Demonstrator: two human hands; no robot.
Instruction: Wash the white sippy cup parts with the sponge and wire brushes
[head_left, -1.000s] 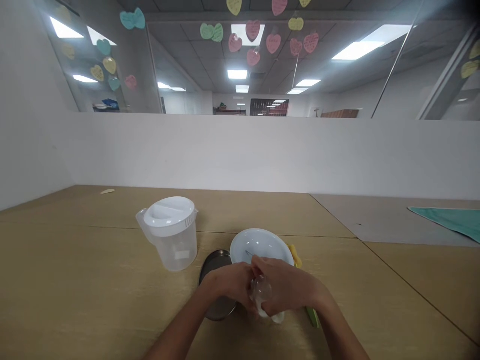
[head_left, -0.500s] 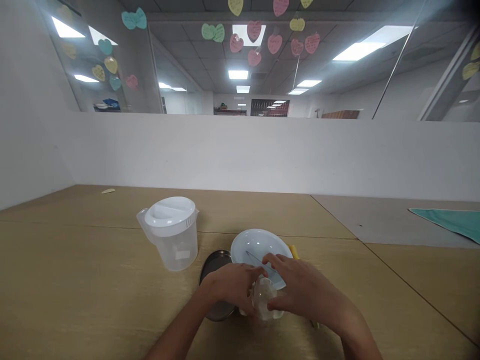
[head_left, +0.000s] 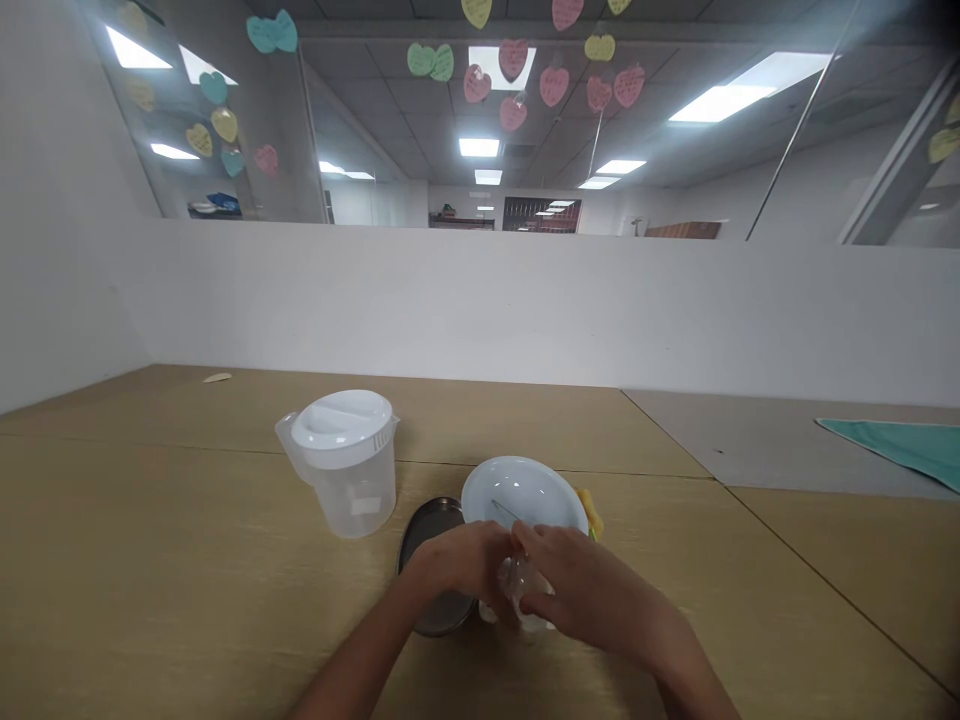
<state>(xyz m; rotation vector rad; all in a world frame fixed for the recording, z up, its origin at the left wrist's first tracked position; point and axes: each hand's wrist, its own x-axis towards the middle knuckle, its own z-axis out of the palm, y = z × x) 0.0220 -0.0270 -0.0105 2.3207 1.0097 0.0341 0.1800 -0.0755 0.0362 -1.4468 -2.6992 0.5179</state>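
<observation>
A small clear rounded container (head_left: pixel 529 580), partly hidden by fingers, is between my two hands close to the front of the white bowl (head_left: pixel 517 480). My left hand (head_left: pixel 476 565) curls around its left side. From the right, my right hand (head_left: pixel 581 585) closes over it, thumb against its front and fingertips meeting the left hand near its top. A thin straight rod (head_left: pixel 504 510) leans inside the bowl, its lower end hidden behind my fingers. Under and left of my left hand lies a dark oval metal tray (head_left: pixel 424 530).
A clear plastic pitcher with a white lid (head_left: pixel 349 470) stands to the left. Something yellow (head_left: pixel 590 512) with a bit of green shows at the bowl's right. A teal cloth (head_left: pixel 900 445) lies far right; a small pale piece (head_left: pixel 217 377) rests at the back left.
My right hand has moved left and closed in on the clear container, its fingers now meeting my left hand. More of the yellow thing shows beside the bowl.
</observation>
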